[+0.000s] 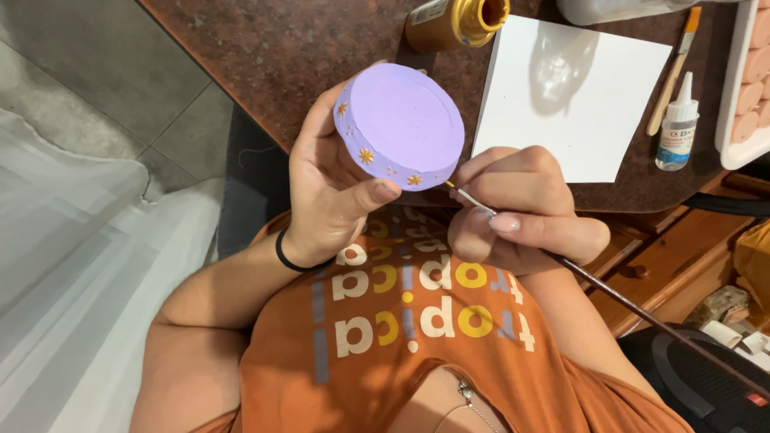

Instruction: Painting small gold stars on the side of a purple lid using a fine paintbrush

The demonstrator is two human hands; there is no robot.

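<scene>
Nearest, a fine brush (577, 273) is pinched in the right hand (525, 212), fingers closed tight around the ferrule, so that the tip is steadied against the lilac box (399, 124) at its lower right rim. The box is gripped by the left hand (333, 188), thumb pressed on the near side wall and fingers curled behind, and is tilted so the band of gold stars faces the brush. Farther off on the brown table (273, 48), an open gold bottle (455, 22) is lying within reach, with white paper (609, 120) to its right. At far right, a second brush (675, 68) and a small glue bottle (678, 128) are set aside.
</scene>
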